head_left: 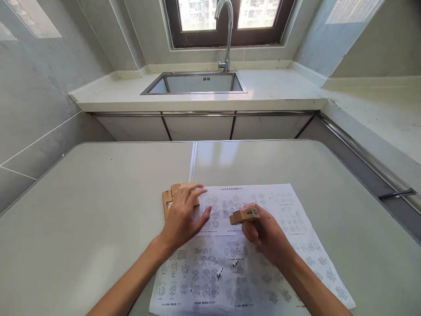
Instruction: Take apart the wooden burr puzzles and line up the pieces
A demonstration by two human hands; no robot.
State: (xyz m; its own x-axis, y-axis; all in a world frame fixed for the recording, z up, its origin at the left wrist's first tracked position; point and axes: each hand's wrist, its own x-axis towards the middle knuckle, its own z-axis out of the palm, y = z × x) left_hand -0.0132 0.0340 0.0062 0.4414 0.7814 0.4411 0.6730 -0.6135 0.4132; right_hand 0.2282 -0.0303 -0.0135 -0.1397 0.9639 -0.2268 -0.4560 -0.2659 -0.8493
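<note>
Between the fingers of my right hand point(268, 232) is a small wooden puzzle piece point(244, 215), marked with a "3" and another character on its end. It is held above a printed instruction sheet point(210, 245) covered in line diagrams. My left hand point(186, 215) has its fingers apart and hovers at the sheet's upper left corner. Behind and partly under that hand lie more wooden pieces point(165, 204), mostly hidden by it. Whether the left fingers touch them I cannot tell. The sheet has creases and a couple of small tears near its middle.
The pale folding table point(98, 210) has a seam point(193, 160) running away from me. Beyond its far edge stands a white counter point(272, 87) with a sink point(197, 83), a tall faucet point(226, 35) and a window point(256, 17). Another counter point(378, 105) runs along the right.
</note>
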